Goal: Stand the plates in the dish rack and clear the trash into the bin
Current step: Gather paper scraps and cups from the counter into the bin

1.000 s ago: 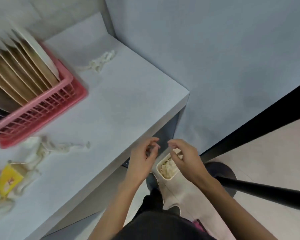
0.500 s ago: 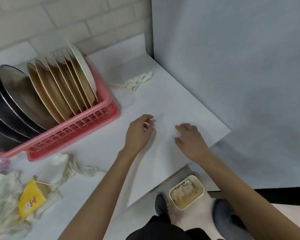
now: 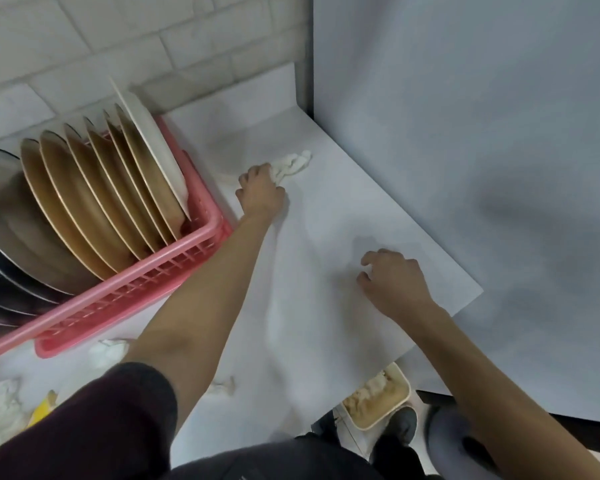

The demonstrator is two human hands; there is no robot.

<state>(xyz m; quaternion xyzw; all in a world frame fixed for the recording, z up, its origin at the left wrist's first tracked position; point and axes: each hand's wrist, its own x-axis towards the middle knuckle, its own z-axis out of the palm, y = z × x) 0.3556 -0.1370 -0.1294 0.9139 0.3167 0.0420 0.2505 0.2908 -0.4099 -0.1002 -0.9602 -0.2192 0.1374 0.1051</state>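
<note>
White crumpled tissue (image 3: 293, 162), at the back of the surface (image 3: 326, 216) just right of the pink dish rack (image 3: 205, 233), is clamped in the grip of the left hand (image 3: 262, 194). The right hand (image 3: 394, 284) is rested on the surface, its grip loosely curled and empty. Plates (image 3: 118, 188) are stood in the rack.

Pink plastic rack (image 3: 174, 271), glossy plates (image 3: 94, 199), matt white table (image 3: 326, 306), crumpled tissue (image 3: 293, 165)
</note>
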